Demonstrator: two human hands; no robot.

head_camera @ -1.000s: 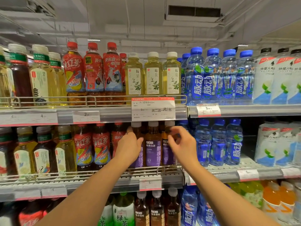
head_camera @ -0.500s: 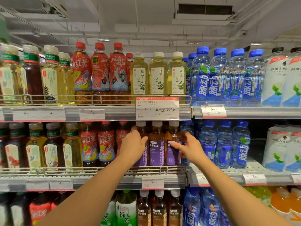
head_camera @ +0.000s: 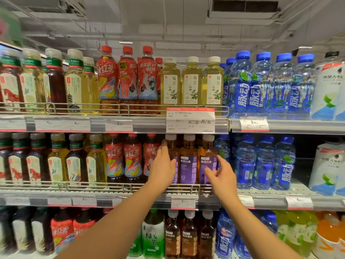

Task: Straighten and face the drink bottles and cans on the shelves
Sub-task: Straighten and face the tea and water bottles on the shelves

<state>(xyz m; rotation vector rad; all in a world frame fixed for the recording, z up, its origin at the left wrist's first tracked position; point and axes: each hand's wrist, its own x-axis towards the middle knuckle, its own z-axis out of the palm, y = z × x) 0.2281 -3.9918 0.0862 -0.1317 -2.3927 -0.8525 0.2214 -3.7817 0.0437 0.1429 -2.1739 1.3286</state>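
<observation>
Bracing the left purple-label bottle (head_camera: 172, 161) with my left hand (head_camera: 164, 171), fingers straight and flat against its side, I set my right hand (head_camera: 222, 176) on the right purple-label bottle (head_camera: 208, 163), thumb and fingers loosely curled at its label; a firm pinch cannot be confirmed. Procedure: rotate each bottle until its label faces front, then align it with the wire rail (head_camera: 112, 186). All three stand upright mid-shelf: amber liquid, white caps, purple labels, flanked by red tea bottles (head_camera: 123, 159) and blue water bottles (head_camera: 265, 163).
</observation>
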